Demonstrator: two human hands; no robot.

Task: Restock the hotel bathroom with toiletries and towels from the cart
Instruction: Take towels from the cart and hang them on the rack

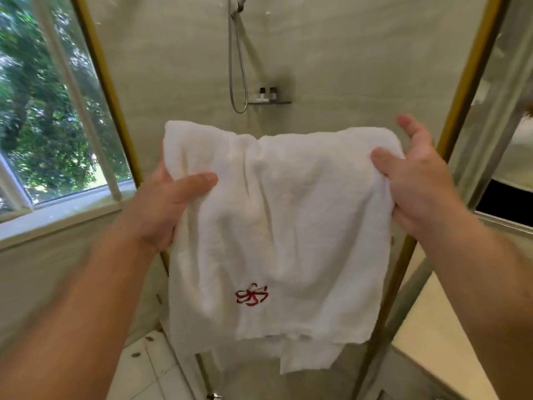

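A white towel (282, 226) with a red embroidered emblem low on its front hangs folded in front of the glass shower door, draped over something I cannot see. My left hand (170, 206) grips its left edge, thumb across the front. My right hand (415, 180) holds the right edge between thumb and palm, with the fingers stretched up past the towel's top corner.
Behind the glass, a small wall shelf (269, 101) carries two dark-capped bottles beside the shower hose (236, 67). Gold door frames (458, 111) stand on both sides. A window (43, 111) is at the left, with white floor tiles (144, 368) below.
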